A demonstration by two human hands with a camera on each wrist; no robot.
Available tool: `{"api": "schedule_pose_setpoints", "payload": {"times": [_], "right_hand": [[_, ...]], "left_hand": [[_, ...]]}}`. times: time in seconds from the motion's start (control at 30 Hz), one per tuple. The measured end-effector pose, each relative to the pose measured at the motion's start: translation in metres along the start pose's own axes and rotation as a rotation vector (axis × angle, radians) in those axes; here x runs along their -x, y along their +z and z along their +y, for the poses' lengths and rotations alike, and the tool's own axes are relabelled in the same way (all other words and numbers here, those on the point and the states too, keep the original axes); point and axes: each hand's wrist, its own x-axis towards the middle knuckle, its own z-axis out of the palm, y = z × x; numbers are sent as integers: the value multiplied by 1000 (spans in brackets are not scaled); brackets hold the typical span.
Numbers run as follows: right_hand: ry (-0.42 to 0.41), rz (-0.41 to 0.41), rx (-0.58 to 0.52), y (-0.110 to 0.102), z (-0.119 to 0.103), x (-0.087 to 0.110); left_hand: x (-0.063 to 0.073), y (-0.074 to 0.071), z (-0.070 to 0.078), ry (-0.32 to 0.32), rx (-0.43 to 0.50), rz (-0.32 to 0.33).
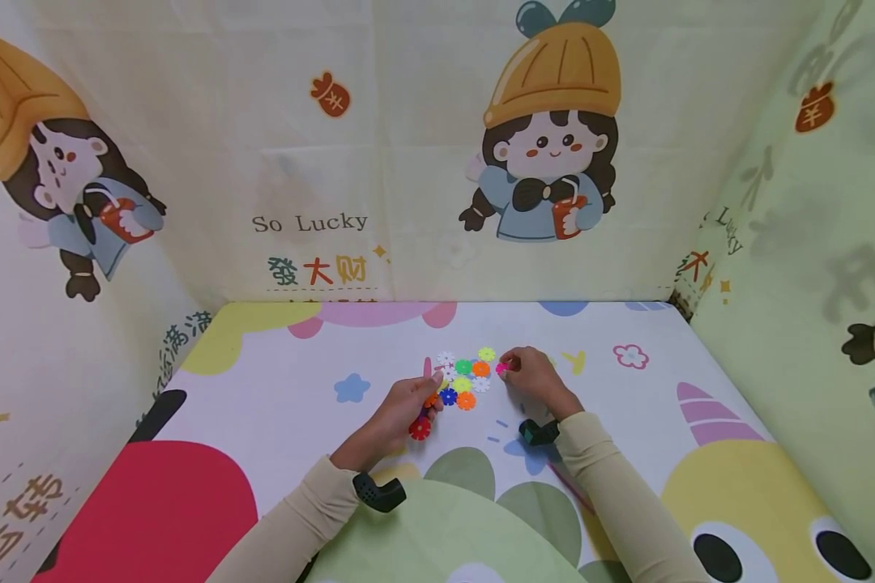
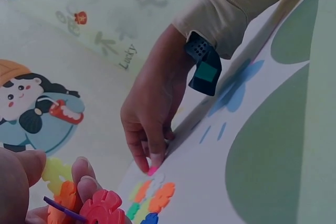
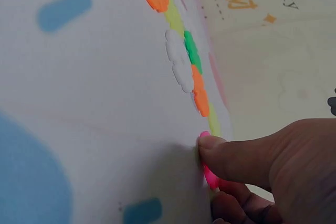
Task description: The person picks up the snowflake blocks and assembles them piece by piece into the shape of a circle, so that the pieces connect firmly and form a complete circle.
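Note:
Several small plastic snowflake discs point(image 1: 463, 375) in white, green, orange, yellow and blue lie together on the cartoon-printed table point(image 1: 277, 389). My left hand point(image 1: 401, 409) grips a joined cluster of discs, red point(image 2: 102, 209), orange point(image 2: 65, 198) and yellow, with a purple one edge-on. My right hand point(image 1: 528, 374) pinches a pink disc point(image 3: 209, 171) against the table at the pile's right edge, thumb point(image 3: 236, 156) on top. The pink disc point(image 2: 153, 170) also shows under the fingertips point(image 2: 156, 159) in the left wrist view.
Fabric walls printed with cartoon girls point(image 1: 547, 138) close in the table at the back, left and right. Black wrist cameras sit on both forearms point(image 1: 379, 491) point(image 1: 538, 431). The tabletop print shows a unicorn horn point(image 1: 714, 413) and a red patch point(image 1: 160, 510).

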Motion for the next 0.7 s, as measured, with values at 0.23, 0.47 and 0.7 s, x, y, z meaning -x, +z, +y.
{"api": "schedule_pose_setpoints", "payload": {"times": [0.23, 0.47, 0.7], "right_hand": [[59, -14, 0, -2, -1, 0], [78, -40, -27, -4, -3, 1], [48, -15, -35, -5, -2, 3]], "left_hand": [[0, 0, -2, -2, -4, 0], [0, 1, -2, 0, -1, 5], [-1, 0, -2, -4, 2, 55]]}}
